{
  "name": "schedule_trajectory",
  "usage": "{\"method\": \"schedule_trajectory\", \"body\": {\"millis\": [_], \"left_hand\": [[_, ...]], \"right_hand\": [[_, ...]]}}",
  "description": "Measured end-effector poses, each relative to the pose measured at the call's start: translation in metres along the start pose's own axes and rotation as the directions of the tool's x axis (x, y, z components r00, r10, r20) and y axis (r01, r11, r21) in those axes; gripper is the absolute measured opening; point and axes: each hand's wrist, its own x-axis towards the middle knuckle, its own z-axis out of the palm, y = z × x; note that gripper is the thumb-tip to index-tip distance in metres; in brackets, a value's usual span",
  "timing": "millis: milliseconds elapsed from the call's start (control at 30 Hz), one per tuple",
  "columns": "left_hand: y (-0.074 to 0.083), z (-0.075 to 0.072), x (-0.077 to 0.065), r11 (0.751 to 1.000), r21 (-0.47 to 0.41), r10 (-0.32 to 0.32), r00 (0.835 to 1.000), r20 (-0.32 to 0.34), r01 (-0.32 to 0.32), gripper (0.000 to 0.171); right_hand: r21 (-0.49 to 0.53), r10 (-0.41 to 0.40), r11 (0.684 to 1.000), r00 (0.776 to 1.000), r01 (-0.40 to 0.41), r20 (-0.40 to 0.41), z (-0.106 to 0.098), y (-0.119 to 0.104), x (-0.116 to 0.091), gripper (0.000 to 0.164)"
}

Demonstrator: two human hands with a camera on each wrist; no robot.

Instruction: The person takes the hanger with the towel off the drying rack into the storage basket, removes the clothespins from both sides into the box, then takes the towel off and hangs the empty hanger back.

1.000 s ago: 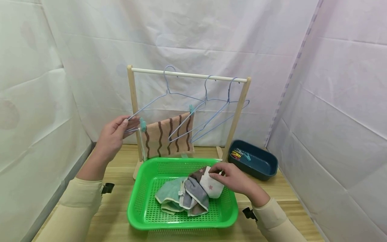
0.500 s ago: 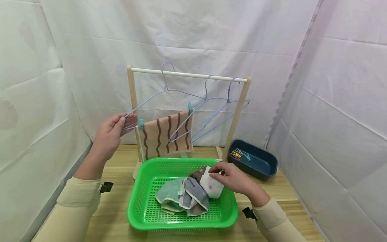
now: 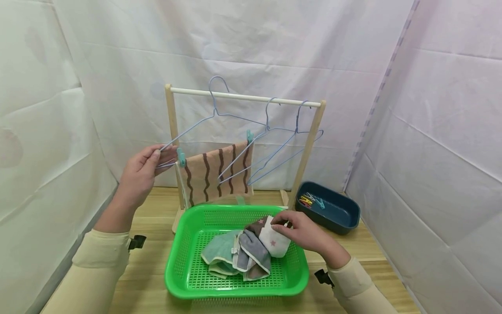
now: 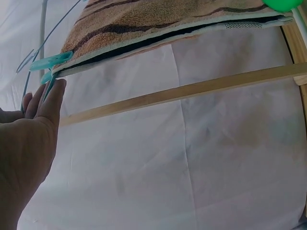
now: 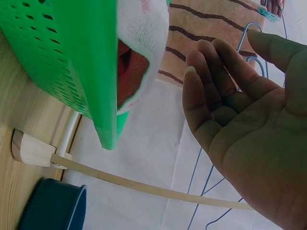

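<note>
My left hand [image 3: 141, 172] pinches the left corner of a blue wire hanger [image 3: 190, 127]. A tan towel with wavy brown stripes [image 3: 213, 172] hangs from this hanger by two teal clothespins [image 3: 181, 157], one at each end. The hanger's hook stands at the white rod [image 3: 247, 97], its curve above it; contact between them is hard to tell. My right hand [image 3: 300, 231], loosely curled and holding nothing, hovers by a white and brown cloth with stars [image 3: 274, 242] in the green basket [image 3: 237, 294]. The right wrist view shows its palm [image 5: 259, 129] with no object in it.
Grey and teal cloths [image 3: 223, 250] lie in the basket too. Two bare hangers [image 3: 270, 163] hang toward the rack's right wooden post [image 3: 307, 152]. A dark blue bin [image 3: 339, 211] with several clothespins [image 3: 310, 200] stands on the right.
My left hand has moved slightly left and up with the hanger. The hook has risen higher above the rod, and the towel moved along. My right hand has stayed put.
</note>
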Motion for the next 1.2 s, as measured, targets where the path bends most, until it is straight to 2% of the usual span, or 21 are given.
{"method": "schedule_trajectory", "body": {"millis": [267, 567, 867, 1200], "left_hand": [[0.003, -0.010, -0.005, 0.994, -0.104, 0.027, 1.000, 0.015, -0.025, 0.037], [0.011, -0.025, -0.014, 0.986, -0.157, 0.063, 0.997, 0.044, -0.056, 0.035], [0.019, -0.038, -0.026, 0.977, -0.193, 0.101, 0.994, 0.041, -0.091, 0.033], [0.024, -0.049, -0.038, 0.955, -0.274, 0.132, 0.990, 0.054, -0.113, 0.031]], "right_hand": [[-0.005, 0.003, 1.000, 1.000, -0.003, 0.001, -0.001, -0.001, 0.000, 0.026], [-0.016, 0.001, 1.000, 1.000, -0.001, 0.002, -0.001, -0.003, -0.001, 0.026], [-0.013, -0.005, 1.000, 1.000, 0.005, 0.002, -0.001, -0.003, -0.002, 0.026], [0.005, -0.016, 1.000, 1.000, 0.016, 0.004, 0.000, -0.003, -0.002, 0.028]]}}
